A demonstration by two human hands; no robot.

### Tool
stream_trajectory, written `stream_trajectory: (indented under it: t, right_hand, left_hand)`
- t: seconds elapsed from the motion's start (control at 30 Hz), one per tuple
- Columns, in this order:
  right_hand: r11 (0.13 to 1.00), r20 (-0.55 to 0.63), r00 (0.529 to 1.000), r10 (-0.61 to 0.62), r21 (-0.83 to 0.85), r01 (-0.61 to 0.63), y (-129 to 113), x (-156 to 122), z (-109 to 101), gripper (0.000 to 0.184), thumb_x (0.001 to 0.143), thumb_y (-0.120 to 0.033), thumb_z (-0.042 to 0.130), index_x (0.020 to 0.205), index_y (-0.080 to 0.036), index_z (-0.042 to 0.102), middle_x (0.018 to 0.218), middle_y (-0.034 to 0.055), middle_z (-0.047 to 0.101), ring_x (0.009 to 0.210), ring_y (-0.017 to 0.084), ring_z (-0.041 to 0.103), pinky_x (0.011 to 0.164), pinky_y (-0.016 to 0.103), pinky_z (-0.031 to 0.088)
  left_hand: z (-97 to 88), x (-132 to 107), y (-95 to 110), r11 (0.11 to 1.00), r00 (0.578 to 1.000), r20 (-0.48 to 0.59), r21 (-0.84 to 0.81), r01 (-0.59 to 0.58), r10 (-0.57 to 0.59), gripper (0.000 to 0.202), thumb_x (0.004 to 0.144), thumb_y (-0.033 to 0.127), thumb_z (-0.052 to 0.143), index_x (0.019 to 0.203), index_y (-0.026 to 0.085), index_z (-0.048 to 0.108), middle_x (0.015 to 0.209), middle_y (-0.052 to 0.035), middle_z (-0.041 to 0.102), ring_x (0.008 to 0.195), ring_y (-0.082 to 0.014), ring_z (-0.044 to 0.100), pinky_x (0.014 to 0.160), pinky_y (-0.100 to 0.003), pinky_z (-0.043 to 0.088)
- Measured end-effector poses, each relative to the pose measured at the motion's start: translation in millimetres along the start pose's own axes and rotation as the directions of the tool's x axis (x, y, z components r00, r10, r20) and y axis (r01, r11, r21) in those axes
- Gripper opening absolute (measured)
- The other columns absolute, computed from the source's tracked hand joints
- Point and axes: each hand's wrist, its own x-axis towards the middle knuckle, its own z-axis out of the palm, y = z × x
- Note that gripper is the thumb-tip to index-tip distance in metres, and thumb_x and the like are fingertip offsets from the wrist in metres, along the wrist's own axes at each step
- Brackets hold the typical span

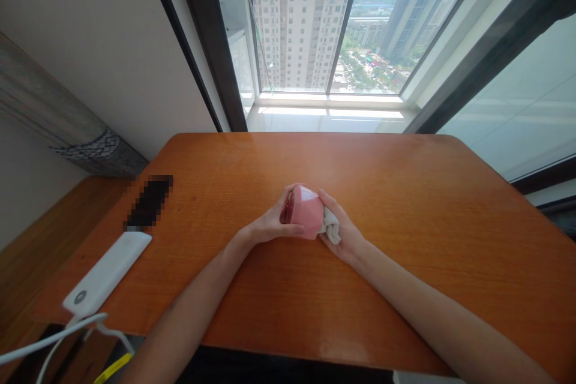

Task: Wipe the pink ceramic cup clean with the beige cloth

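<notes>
A pink object with flat, angled faces (306, 215), perhaps a small cup or pot, is held a little above the middle of the wooden table (396, 186). My left hand (276, 216) is closed around its left side, thumb along the lower edge and fingers behind. From the right, my right hand (344, 231) grips a crumpled whitish cloth (332, 227) against the pink object's right end. The fingertips of my right hand are partly hidden behind the cloth and the object.
A white power strip (108, 273) lies at the table's left edge, its cables (58, 339) running off the near left corner. Beyond it is a dark, pixelated item (148, 203). A grey curtain (99, 144) hangs at the left, and a window (333, 42) stands behind the table.
</notes>
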Motion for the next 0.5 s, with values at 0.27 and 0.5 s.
stream_trajectory:
  t: [0.27, 0.5]
  right_hand:
    - [0.883, 0.054, 0.964, -0.262, -0.391, 0.262, 7.3, -6.7, -6.6, 0.056, 0.073, -0.072, 0.091, 0.079, -0.02, 0.07, 0.06, -0.0028, 0.063, 0.048, 0.01, 0.05, 0.042, 0.022, 0.045]
    - [0.234, 0.485, 0.672, -0.559, -0.685, 0.69, 17.5, -9.1, -25.5, 0.053, 0.079, -0.069, 0.087, 0.07, -0.021, 0.066, 0.061, -0.0009, 0.062, 0.054, 0.014, 0.053, 0.05, 0.028, 0.047]
  left_hand:
    - [-0.4, -1.7, 8.2, 1.0, 1.0, 0.027, 0.013, 0.005, -0.005, 0.104, 0.077, 0.059, 0.089, 0.161, 0.028, 0.035, 0.154, -0.0143, 0.053, 0.142, -0.0386, 0.054, 0.12, -0.05, 0.043]
    - [-6.4, -4.3, 0.4, 0.999, 0.999, 0.009, -0.033, 0.033, -0.033, 0.09, 0.084, 0.07, 0.075, 0.155, 0.02, 0.052, 0.149, -0.0143, 0.065, 0.14, -0.0389, 0.057, 0.121, -0.048, 0.041]
